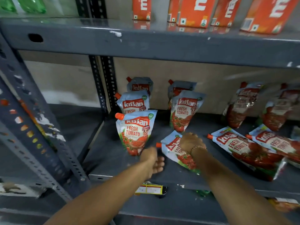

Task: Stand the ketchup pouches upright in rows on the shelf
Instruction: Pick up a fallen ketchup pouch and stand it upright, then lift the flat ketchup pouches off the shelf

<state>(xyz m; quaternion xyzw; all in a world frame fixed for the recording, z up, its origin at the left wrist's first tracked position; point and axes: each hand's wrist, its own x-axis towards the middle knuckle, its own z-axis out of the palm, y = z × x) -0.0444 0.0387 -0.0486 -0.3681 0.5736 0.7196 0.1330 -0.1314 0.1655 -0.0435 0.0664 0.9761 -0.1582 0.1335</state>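
Ketchup pouches with orange caps stand on the grey shelf. Three stand in a row at the left, the front one nearest me. A second row has two upright pouches, its front one. My right hand grips the top of a tilted pouch in front of that row. My left hand hovers just left of it, fingers apart, holding nothing. Two pouches lie flat at the right; two more lean against the back wall, blurred.
An upper shelf overhangs closely, carrying orange cartons and green bottles. A perforated grey upright runs diagonally at the left. A yellow-labelled item lies on the shelf below.
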